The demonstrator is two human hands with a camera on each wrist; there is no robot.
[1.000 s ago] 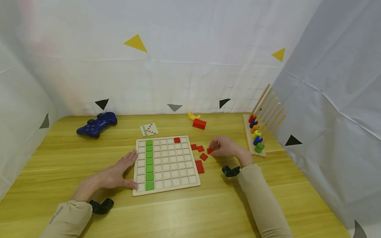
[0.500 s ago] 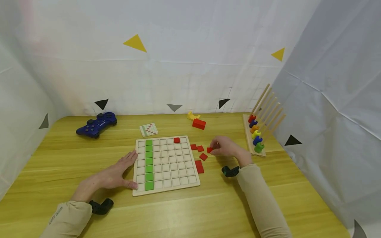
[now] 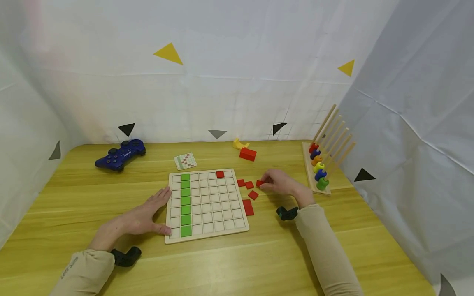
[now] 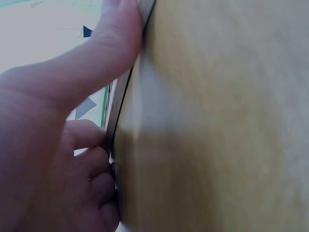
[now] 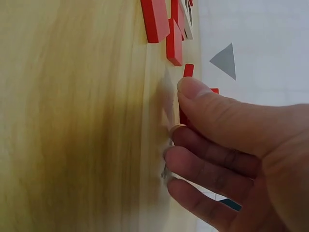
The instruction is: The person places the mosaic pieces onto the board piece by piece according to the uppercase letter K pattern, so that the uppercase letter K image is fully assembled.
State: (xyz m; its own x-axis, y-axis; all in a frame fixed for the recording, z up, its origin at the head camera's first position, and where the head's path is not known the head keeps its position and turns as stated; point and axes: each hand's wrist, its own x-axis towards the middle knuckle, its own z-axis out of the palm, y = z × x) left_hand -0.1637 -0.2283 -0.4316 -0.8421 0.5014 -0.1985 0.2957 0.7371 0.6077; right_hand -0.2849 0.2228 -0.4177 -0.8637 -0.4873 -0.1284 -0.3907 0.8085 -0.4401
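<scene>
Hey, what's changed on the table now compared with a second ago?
The red square tile pinched by the right hand has shifted slightly toward the back of the table; nothing was let go. The left hand stays at the grid board's left edge, and the green tiles haven't moved.

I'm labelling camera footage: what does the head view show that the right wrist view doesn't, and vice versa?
Only the head view: left hand, green tiles, blue controller, patterned card, bead stand.
Only the right wrist view: inner sides of three fingers below the thumb.
Both: right hand pinching a red tile, other red tiles, table and at least part of the board.
</scene>
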